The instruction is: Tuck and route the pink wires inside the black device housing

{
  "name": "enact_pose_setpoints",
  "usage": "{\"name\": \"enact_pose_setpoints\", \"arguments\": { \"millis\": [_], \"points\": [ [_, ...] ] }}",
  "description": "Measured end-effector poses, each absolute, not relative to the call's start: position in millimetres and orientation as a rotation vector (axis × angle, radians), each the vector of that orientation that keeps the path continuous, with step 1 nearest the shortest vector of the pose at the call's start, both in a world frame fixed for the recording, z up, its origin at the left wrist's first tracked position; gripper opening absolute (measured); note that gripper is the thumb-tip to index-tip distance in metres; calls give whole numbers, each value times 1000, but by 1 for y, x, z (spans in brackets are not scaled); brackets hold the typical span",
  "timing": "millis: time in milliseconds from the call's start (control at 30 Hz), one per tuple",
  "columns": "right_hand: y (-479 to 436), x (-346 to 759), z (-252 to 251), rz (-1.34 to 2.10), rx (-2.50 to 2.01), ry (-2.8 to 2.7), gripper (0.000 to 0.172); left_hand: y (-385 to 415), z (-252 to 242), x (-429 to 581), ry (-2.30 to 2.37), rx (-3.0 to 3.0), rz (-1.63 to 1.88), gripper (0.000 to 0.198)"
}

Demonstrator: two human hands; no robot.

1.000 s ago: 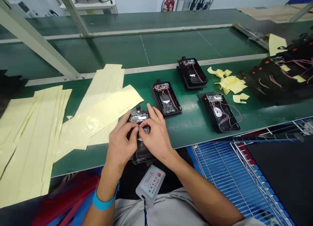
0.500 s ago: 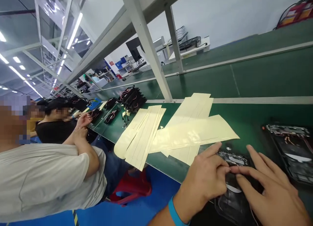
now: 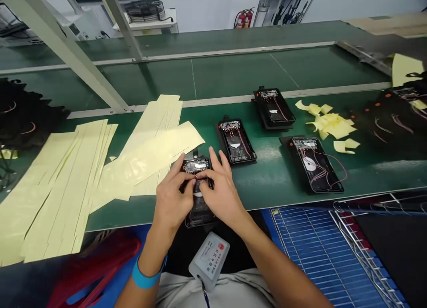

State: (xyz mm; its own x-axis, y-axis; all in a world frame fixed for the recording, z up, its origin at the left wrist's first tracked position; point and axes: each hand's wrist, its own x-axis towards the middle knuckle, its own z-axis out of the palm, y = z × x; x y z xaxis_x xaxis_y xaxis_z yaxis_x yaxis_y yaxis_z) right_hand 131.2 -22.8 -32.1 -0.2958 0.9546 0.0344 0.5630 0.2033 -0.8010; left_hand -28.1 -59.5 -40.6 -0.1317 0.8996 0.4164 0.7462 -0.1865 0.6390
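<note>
Between left hand (image 3: 172, 200) and right hand (image 3: 222, 193), a black device (image 3: 199, 210), both pinching its thin wire (image 3: 195, 176).

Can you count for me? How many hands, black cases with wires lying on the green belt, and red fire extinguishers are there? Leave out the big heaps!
Left hand and right hand: 2
Black cases: 4
Fire extinguishers: 2
Total: 8
</note>
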Motion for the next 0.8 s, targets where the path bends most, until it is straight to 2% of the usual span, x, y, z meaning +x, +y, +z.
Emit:
{"name": "enact_pose_setpoints", "arguments": {
  "millis": [267, 433, 800],
  "points": [
    [-20, 131, -29, 961, -1378, -1959, 24, -60, -43, -27, 1927, 1888, 1178, 8],
    [-20, 131, -27, 1076, -1395, -1876, 26, -61, -46, -28, 1894, 1781, 1182, 31],
    [-19, 128, -29, 1090, -1406, -1851, 21, -60, -48, -26, 1877, 1680, 1185, 41]
  ]
}}
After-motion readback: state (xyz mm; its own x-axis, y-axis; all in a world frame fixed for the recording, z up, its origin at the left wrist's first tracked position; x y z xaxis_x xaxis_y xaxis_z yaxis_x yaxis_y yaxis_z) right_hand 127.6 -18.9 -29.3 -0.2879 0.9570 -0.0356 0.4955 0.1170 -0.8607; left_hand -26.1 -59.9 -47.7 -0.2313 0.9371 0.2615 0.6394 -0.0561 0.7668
